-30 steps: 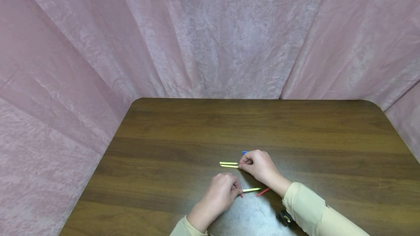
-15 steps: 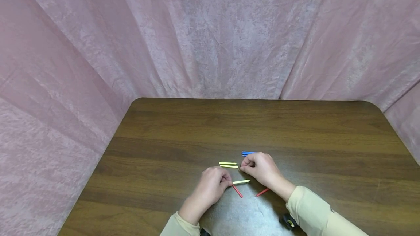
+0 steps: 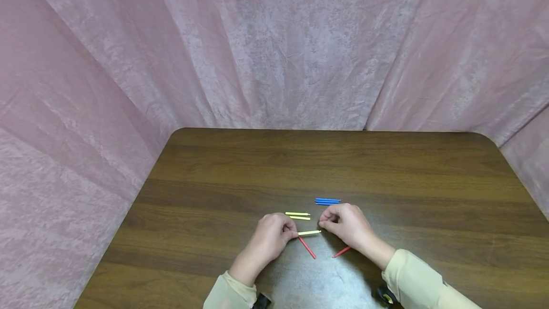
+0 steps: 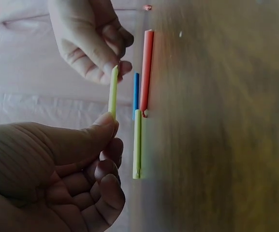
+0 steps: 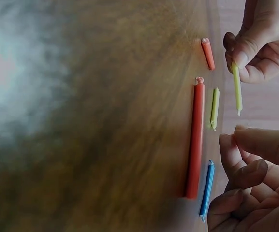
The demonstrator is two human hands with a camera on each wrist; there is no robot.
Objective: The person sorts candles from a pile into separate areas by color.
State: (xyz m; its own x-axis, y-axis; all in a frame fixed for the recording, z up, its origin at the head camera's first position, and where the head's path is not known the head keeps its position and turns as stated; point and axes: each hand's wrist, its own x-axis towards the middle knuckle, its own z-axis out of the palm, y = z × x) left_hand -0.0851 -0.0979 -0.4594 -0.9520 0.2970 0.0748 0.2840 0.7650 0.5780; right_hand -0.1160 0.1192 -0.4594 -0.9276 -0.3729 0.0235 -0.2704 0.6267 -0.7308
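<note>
My left hand [image 3: 268, 238] pinches one end of a thin yellow candle [image 3: 310, 232] between thumb and forefinger, its wick end pointing right. In the left wrist view this candle [image 4: 113, 92] stands away from the tabletop. Close to the wick is my right hand [image 3: 349, 227], thumb and forefinger tips together, the other fingers curled; a small gap to the candle shows in the right wrist view. Behind the left hand lie two more yellow candles [image 3: 298, 213], side by side. Several blue candles [image 3: 328, 201] lie beyond the right hand.
Two red candles lie slanted on the wooden table [image 3: 240, 166]: one [image 3: 307, 248] by the left hand, another [image 3: 341, 252] partly hidden under the right wrist. Black wrist cameras [image 3: 384, 294] sit under both forearms. A pink curtain [image 3: 274, 51] surrounds the table's far and side edges.
My left hand has moved left and away from me with the yellow candle, uncovering the red one. My right hand has drawn back from the two lying yellow candles, revealing the blue ones.
</note>
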